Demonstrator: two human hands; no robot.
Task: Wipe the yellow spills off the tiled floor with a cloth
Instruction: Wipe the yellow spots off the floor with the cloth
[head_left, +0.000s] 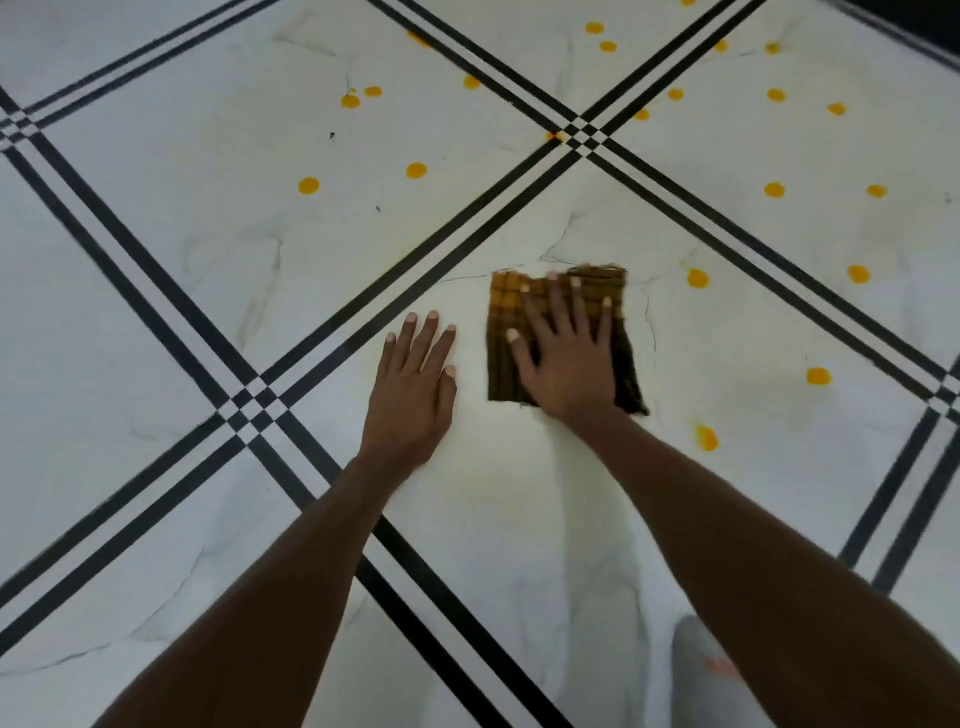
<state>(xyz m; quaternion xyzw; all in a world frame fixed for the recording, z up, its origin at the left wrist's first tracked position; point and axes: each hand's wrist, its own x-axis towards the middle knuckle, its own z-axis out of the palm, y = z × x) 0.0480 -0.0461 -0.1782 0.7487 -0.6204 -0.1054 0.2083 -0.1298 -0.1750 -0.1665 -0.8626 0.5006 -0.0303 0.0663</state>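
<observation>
A folded brown and yellow checked cloth (504, 338) lies flat on the white tiled floor (208, 234). My right hand (566, 353) presses down on the cloth with its fingers spread. My left hand (415, 384) rests palm down on the bare tile just left of the cloth, holding nothing. Several round yellow spills dot the floor: one (697, 278) just right of the cloth, one (818, 376) further right, a smeared one (706, 437) near my right forearm, and others such as a drop (416, 170) further ahead.
Black double stripes (249, 400) cross the floor diagonally and meet at checkered corners. A pale grey shape (711, 670), perhaps my knee, shows at the bottom right. A dark edge (914, 26) borders the floor at the top right.
</observation>
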